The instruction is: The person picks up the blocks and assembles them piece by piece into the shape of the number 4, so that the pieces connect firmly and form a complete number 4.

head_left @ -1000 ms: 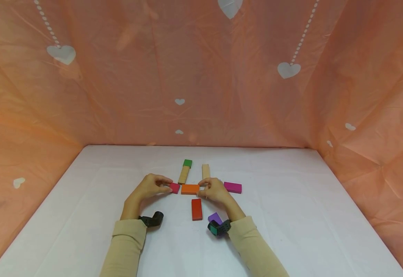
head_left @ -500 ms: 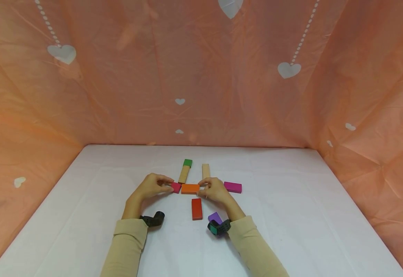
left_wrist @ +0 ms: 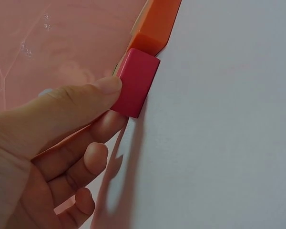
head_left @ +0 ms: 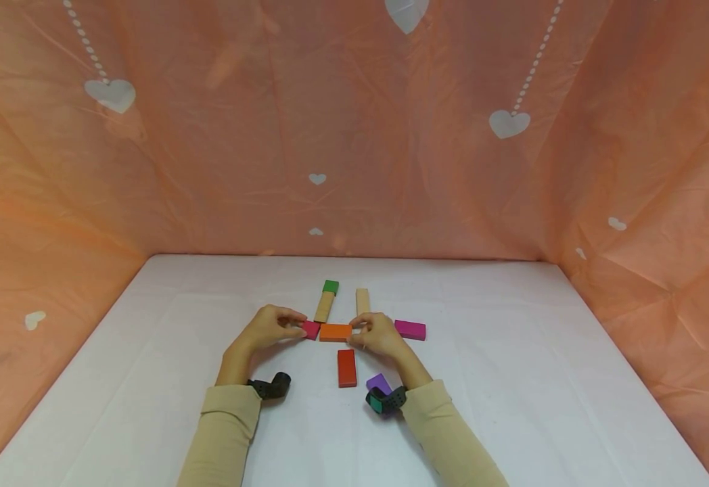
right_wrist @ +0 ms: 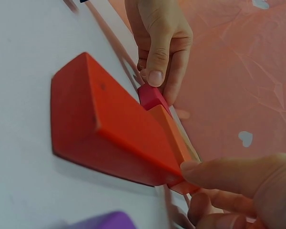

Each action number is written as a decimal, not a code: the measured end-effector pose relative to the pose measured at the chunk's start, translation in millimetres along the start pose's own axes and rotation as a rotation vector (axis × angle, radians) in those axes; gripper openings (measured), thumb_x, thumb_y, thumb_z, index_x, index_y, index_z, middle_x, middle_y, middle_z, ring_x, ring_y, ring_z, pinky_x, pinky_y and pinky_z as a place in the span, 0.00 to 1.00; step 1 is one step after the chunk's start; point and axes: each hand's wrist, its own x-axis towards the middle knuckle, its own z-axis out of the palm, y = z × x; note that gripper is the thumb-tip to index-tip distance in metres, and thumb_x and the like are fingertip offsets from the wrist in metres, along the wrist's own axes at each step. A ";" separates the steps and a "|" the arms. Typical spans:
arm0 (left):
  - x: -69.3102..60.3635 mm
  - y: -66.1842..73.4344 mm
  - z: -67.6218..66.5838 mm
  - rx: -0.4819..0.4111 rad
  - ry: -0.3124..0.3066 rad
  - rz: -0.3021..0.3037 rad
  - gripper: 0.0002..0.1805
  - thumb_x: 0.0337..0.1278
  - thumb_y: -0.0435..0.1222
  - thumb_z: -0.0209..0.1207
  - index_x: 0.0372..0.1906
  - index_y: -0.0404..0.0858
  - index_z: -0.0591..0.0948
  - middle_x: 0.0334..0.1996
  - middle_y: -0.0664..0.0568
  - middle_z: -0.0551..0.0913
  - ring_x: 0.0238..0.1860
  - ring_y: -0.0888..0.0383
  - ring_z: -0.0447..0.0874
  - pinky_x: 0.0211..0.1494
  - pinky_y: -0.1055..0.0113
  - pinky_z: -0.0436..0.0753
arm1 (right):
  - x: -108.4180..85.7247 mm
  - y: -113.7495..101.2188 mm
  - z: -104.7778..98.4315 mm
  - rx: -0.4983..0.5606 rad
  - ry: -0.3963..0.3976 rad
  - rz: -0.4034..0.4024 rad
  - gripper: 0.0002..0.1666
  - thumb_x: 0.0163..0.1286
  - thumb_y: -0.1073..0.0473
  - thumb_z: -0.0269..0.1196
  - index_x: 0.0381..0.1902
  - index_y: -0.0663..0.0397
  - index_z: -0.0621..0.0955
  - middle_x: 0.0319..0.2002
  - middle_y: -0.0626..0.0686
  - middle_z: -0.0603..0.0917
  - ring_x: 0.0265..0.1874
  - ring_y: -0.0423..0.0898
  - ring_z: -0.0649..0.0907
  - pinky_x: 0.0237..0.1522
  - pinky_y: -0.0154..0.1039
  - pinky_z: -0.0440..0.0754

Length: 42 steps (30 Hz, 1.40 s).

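Between thumb and forefinger my left hand [head_left: 268, 326] pinches a small crimson block [left_wrist: 137, 80]. That block's far end lies against or very near the left end of an orange block [head_left: 335, 332]; the head view cannot settle contact. My right hand [head_left: 381, 334] holds the orange block's right end with thumb and forefinger. Nearer me lies a red block [head_left: 347, 368], long side pointing away. Behind the orange one, a plain wooden block [head_left: 324, 307] meets a green block [head_left: 331, 286] at its far end. A second wooden block [head_left: 362, 300] is partly hidden by my right hand.
A magenta block [head_left: 410, 330] lies to the right of my right hand. Beneath the right wrist, a purple block [head_left: 378, 383] is partly covered by the wrist camera. The white table [head_left: 513, 379] ends at an orange curtain [head_left: 354, 135] printed with hearts.
My left hand has slid the crimson block a little to the right, up to the orange block's left end. My right hand has stayed at the orange block's other end.
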 end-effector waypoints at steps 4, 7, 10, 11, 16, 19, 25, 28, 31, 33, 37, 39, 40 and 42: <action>0.9 0.3 1.0 -0.001 -0.001 -0.002 0.16 0.50 0.34 0.68 0.45 0.31 0.85 0.35 0.42 0.84 0.33 0.60 0.71 0.36 0.73 0.71 | 0.2 -0.7 -0.5 -0.019 0.009 0.008 0.20 0.54 0.64 0.68 0.46 0.62 0.83 0.17 0.44 0.70 0.21 0.39 0.69 0.27 0.29 0.66; 1.5 0.1 1.8 -0.005 -0.004 0.001 0.16 0.49 0.34 0.68 0.45 0.31 0.85 0.34 0.43 0.84 0.32 0.60 0.71 0.35 0.73 0.71 | 0.2 -1.2 -0.9 -0.026 0.012 0.018 0.19 0.54 0.64 0.69 0.46 0.62 0.83 0.17 0.45 0.71 0.21 0.39 0.69 0.26 0.29 0.66; 2.3 -0.5 2.5 -0.010 -0.009 0.013 0.16 0.49 0.34 0.68 0.45 0.30 0.85 0.34 0.43 0.84 0.32 0.60 0.71 0.35 0.73 0.72 | -0.2 -1.7 -1.6 -0.030 0.015 0.019 0.19 0.54 0.64 0.69 0.45 0.61 0.83 0.18 0.45 0.71 0.21 0.39 0.69 0.26 0.29 0.66; 2.5 -0.6 2.7 -0.016 -0.008 0.013 0.16 0.49 0.33 0.68 0.44 0.30 0.85 0.34 0.43 0.84 0.32 0.60 0.71 0.35 0.74 0.71 | -0.3 -1.9 -1.9 -0.031 0.016 0.016 0.19 0.54 0.64 0.69 0.45 0.62 0.83 0.18 0.45 0.71 0.21 0.39 0.69 0.26 0.29 0.65; 2.7 -0.4 3.5 -0.016 -0.010 0.032 0.16 0.49 0.33 0.68 0.44 0.29 0.85 0.32 0.43 0.84 0.31 0.61 0.71 0.33 0.74 0.71 | -1.1 -2.2 -3.5 -0.032 0.015 0.010 0.19 0.53 0.64 0.69 0.45 0.62 0.83 0.18 0.46 0.72 0.21 0.39 0.70 0.26 0.29 0.66; 2.7 0.3 4.1 -0.011 -0.009 0.039 0.16 0.49 0.33 0.68 0.44 0.29 0.85 0.31 0.43 0.84 0.30 0.61 0.71 0.33 0.75 0.71 | -1.2 -2.1 -4.4 -0.033 0.013 0.013 0.19 0.54 0.64 0.69 0.45 0.62 0.83 0.19 0.46 0.72 0.22 0.39 0.70 0.26 0.29 0.66; 3.8 1.3 5.4 -0.002 -0.002 0.027 0.16 0.49 0.34 0.68 0.44 0.30 0.85 0.32 0.43 0.84 0.31 0.60 0.71 0.34 0.74 0.71 | -0.9 -1.4 -5.6 -0.026 0.001 0.016 0.19 0.54 0.64 0.69 0.46 0.63 0.83 0.17 0.45 0.70 0.20 0.39 0.69 0.25 0.28 0.65; 4.8 0.2 6.6 0.005 -0.004 0.023 0.16 0.50 0.34 0.68 0.44 0.31 0.85 0.33 0.43 0.84 0.32 0.60 0.71 0.34 0.73 0.71 | -1.2 -0.6 -6.0 -0.027 -0.003 0.011 0.19 0.55 0.64 0.69 0.46 0.64 0.82 0.16 0.45 0.69 0.19 0.39 0.68 0.24 0.28 0.65; 5.5 -1.4 7.7 0.007 -0.005 0.021 0.16 0.50 0.35 0.68 0.44 0.31 0.85 0.32 0.44 0.83 0.32 0.60 0.71 0.34 0.73 0.71 | -1.3 0.0 -6.4 -0.021 0.001 0.013 0.19 0.55 0.64 0.69 0.46 0.64 0.82 0.16 0.45 0.69 0.19 0.39 0.68 0.25 0.29 0.65; 5.8 -2.0 8.1 0.005 -0.005 0.022 0.16 0.50 0.35 0.68 0.44 0.31 0.85 0.32 0.44 0.83 0.32 0.60 0.71 0.33 0.73 0.70 | -1.1 0.3 -6.5 -0.016 0.006 0.017 0.19 0.54 0.65 0.69 0.46 0.63 0.83 0.16 0.45 0.68 0.19 0.39 0.68 0.25 0.29 0.64; 5.9 -2.0 8.5 0.006 -0.004 0.028 0.16 0.50 0.35 0.69 0.44 0.31 0.85 0.32 0.44 0.83 0.32 0.60 0.70 0.33 0.73 0.70 | -0.9 0.3 -6.7 -0.006 0.011 0.026 0.18 0.55 0.65 0.69 0.45 0.63 0.83 0.15 0.45 0.67 0.19 0.39 0.67 0.25 0.30 0.64; 5.9 -1.4 8.5 0.012 -0.001 0.029 0.16 0.50 0.35 0.69 0.44 0.31 0.85 0.32 0.44 0.83 0.32 0.60 0.70 0.33 0.73 0.69 | -1.1 -0.2 -7.1 -0.011 0.010 0.023 0.18 0.55 0.65 0.69 0.45 0.63 0.83 0.15 0.45 0.67 0.19 0.40 0.67 0.25 0.30 0.63; 6.0 -1.0 8.5 0.013 0.001 0.027 0.16 0.50 0.35 0.69 0.44 0.32 0.85 0.32 0.44 0.83 0.32 0.60 0.70 0.33 0.73 0.69 | -1.2 -0.8 -7.3 -0.013 0.008 0.023 0.18 0.55 0.65 0.69 0.45 0.63 0.83 0.15 0.45 0.67 0.19 0.40 0.67 0.25 0.30 0.63; 6.0 -0.5 8.5 0.015 0.003 0.021 0.16 0.50 0.36 0.69 0.44 0.32 0.86 0.32 0.45 0.83 0.32 0.60 0.70 0.33 0.73 0.69 | -1.3 -1.1 -7.6 -0.020 0.006 0.021 0.18 0.55 0.64 0.68 0.45 0.63 0.83 0.15 0.45 0.67 0.19 0.40 0.67 0.25 0.30 0.63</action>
